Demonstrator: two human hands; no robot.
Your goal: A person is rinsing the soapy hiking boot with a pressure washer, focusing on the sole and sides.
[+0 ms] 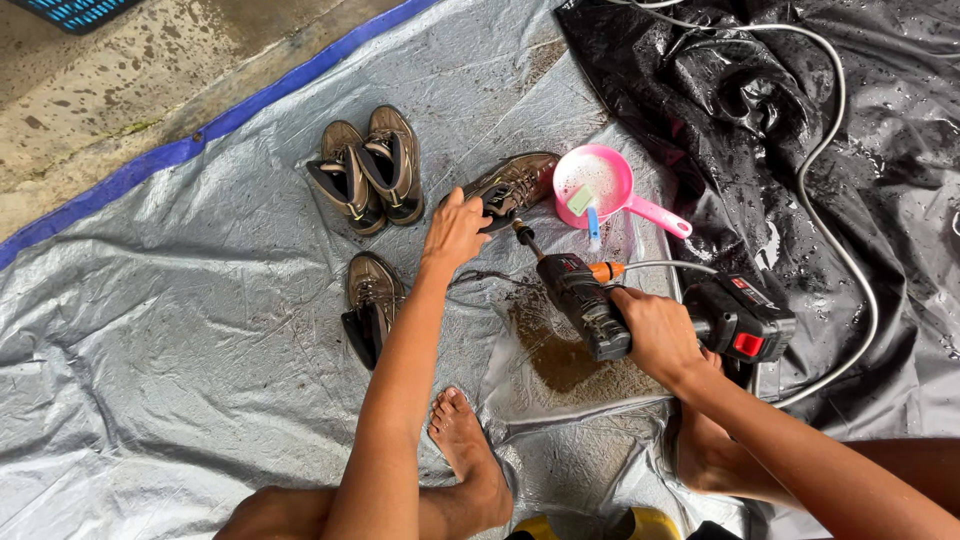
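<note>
- Gripping a heavy, wet, likely slippery sprayer gun [600, 305] just below the pink scoop [598, 182]: right hand [655, 335] wrapped tight round its handle.
- Pinching a stiff, muddy shoe [515, 185] left of the scoop: left hand [455, 232] closed on its collar.

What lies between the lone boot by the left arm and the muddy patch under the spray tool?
In the head view, the left forearm crosses that stretch above wet grey tarp; nothing else lies between the lone boot and the muddy patch.
</note>
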